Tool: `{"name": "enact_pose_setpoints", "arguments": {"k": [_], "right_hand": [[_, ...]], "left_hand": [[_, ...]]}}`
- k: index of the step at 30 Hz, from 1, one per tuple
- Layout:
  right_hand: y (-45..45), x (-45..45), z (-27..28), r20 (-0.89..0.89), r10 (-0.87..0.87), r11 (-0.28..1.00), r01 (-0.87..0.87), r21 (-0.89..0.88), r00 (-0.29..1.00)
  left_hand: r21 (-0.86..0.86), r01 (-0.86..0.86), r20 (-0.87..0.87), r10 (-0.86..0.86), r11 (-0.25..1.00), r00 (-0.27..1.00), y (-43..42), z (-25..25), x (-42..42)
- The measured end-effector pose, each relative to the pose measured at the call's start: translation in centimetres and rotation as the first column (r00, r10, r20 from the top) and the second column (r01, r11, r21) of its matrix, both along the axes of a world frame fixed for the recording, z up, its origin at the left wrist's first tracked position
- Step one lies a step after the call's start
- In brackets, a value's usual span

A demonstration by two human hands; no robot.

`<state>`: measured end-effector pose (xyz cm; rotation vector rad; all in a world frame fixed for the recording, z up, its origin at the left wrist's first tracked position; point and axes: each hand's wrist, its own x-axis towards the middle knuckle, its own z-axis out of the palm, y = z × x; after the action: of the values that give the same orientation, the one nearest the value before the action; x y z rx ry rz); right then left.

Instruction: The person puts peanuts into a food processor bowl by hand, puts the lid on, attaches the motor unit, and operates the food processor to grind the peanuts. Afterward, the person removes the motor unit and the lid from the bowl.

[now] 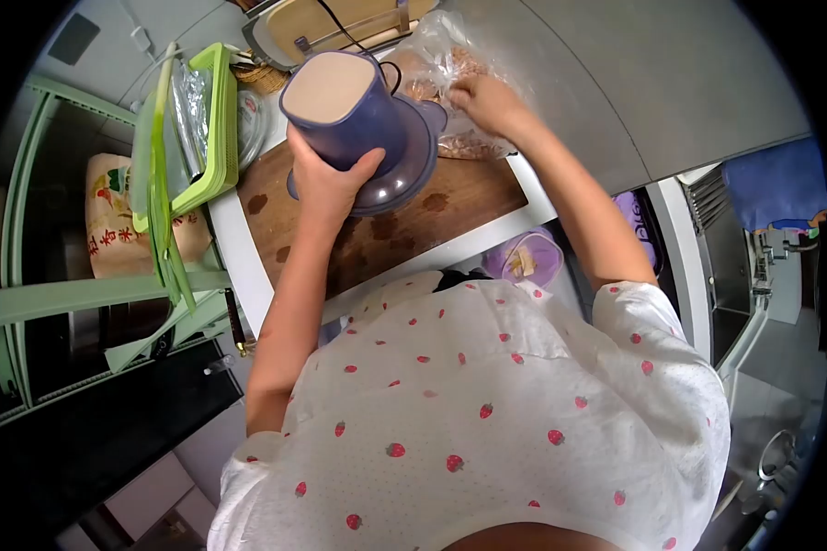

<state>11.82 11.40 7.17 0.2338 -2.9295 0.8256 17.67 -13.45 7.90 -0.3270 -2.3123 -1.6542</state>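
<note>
A purple-blue appliance with a pale flat top (368, 129) and a wide round rim stands over the wet brown board (390, 225). My left hand (329, 179) is wrapped round its near side, thumb to the right. A black cord runs up from behind it. To its right lies a clear plastic bag (446, 55) with brownish pieces showing through. My right hand (489, 103) is at the bag, fingers closed on its plastic near the appliance's rim.
At the left stand a green basket (213, 138) with long green onions (159, 202), a printed sack (110, 216) and a green rack (83, 298). A purple bin (535, 262) sits below the counter edge. Behind are cutting boards (326, 32).
</note>
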Motion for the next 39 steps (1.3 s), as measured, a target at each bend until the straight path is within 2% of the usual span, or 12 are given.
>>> {"name": "enact_pose_setpoints", "arguments": {"k": [2,3,5,10,12,14,18,21,24,31,33,39], "right_hand": [[-0.2,0.5,-2.5,0.172,0.032,0.988,-0.005,-0.156,0.985],[-0.4,0.7,-3.1,0.176,0.033,0.986,-0.002,-0.168,0.984],[-1.3,1.1,-3.9,0.195,0.026,0.914,0.055,-0.402,0.98],[-1.0,0.9,-4.1,0.273,0.066,0.869,0.079,-0.489,0.96],[-0.8,0.9,-4.3,0.178,0.117,0.87,-0.015,-0.492,0.977],[-0.7,0.9,-5.0,0.174,0.113,0.854,-0.006,-0.521,0.978],[-0.8,1.1,-4.8,0.186,0.116,0.846,0.001,-0.534,0.976],[-0.7,1.1,-4.9,0.142,0.148,0.814,-0.038,-0.58,0.979],[-0.5,0.9,-4.9,0.178,0.184,0.827,-0.054,-0.559,0.967],[-0.5,1.1,-4.8,0.214,0.191,0.829,-0.04,-0.558,0.958],[-0.7,1.1,-5.6,0.081,0.17,0.824,-0.096,-0.559,0.982],[-0.8,2.1,-4.8,0.167,0.216,0.67,-0.022,-0.742,0.962]], "left_hand": [[-0.019,-0.036,-0.023,0.036,0.999,0.999,0.0,0.0,-0.1],[-0.031,-0.034,-0.018,0.034,0.999,0.999,0.2,0.1,-0.1],[-0.084,-0.104,-0.012,0.103,0.991,0.995,0.6,0.2,0.1],[-0.106,-0.119,0.0,0.12,0.987,0.993,0.2,0.0,0.1],[-0.13,-0.126,0.023,0.13,0.983,0.991,0.5,0.3,0.2],[-0.053,-0.098,0.072,0.102,0.994,0.992,0.6,0.7,0.8],[-0.095,-0.16,0.046,0.165,0.983,0.985,1.5,0.8,1.1],[-0.048,-0.204,0.03,0.206,0.978,0.978,1.9,0.6,0.8],[0.289,-0.165,0.069,0.151,0.943,0.986,1.8,0.2,0.5],[0.369,-0.177,0.072,0.162,0.912,0.984,1.6,-0.7,0.2],[0.476,-0.133,0.074,0.112,0.87,0.991,1.5,-0.6,0.1],[0.171,-0.119,0.067,0.109,0.978,0.992,1.7,0.1,0.8]]}}
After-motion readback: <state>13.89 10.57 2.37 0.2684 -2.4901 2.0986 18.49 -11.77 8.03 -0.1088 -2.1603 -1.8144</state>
